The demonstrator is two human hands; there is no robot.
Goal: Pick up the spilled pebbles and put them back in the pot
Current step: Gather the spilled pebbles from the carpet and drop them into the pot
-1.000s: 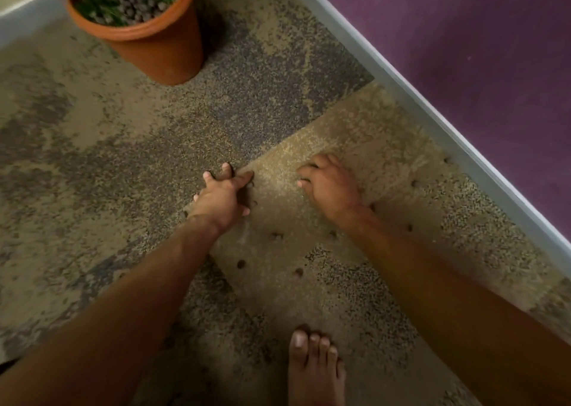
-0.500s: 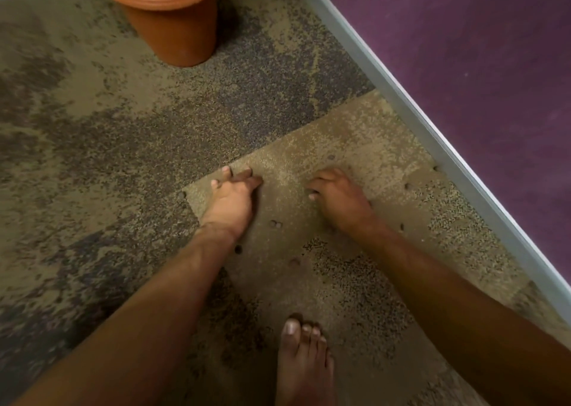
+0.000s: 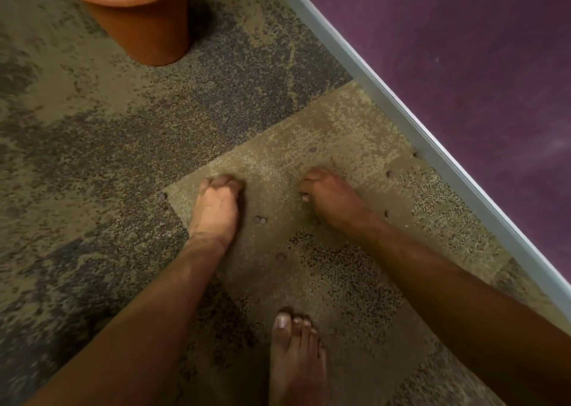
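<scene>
1. On the mottled carpet (image 3: 92, 133), both hands are low and rest on the lighter carpet tile (image 3: 340, 133), well apart from each other.
2. The left hand (image 3: 216, 207) has its fingers curled tightly together at the tile's far left edge; I cannot tell if a pebble is inside them.
3. The right hand (image 3: 330, 198) is also curled, knuckles up, with the fingertips bent down to the carpet; what it holds, if anything, is hidden.
4. Several small brown pebbles (image 3: 260, 219) lie loose on the tile: two between the hands, one nearer the foot, one at the tile's left corner, and some near the grey skirting board (image 3: 401, 108).
5. The terracotta pot (image 3: 145, 25) stands upright at the top left, well apart from the hands, and it has pebbles and some green leaves inside.
6. A bare foot (image 3: 296, 362) stands on the carpet at the bottom, between the two forearms.
7. Beyond the skirting board is a purple wall (image 3: 463, 65).
</scene>
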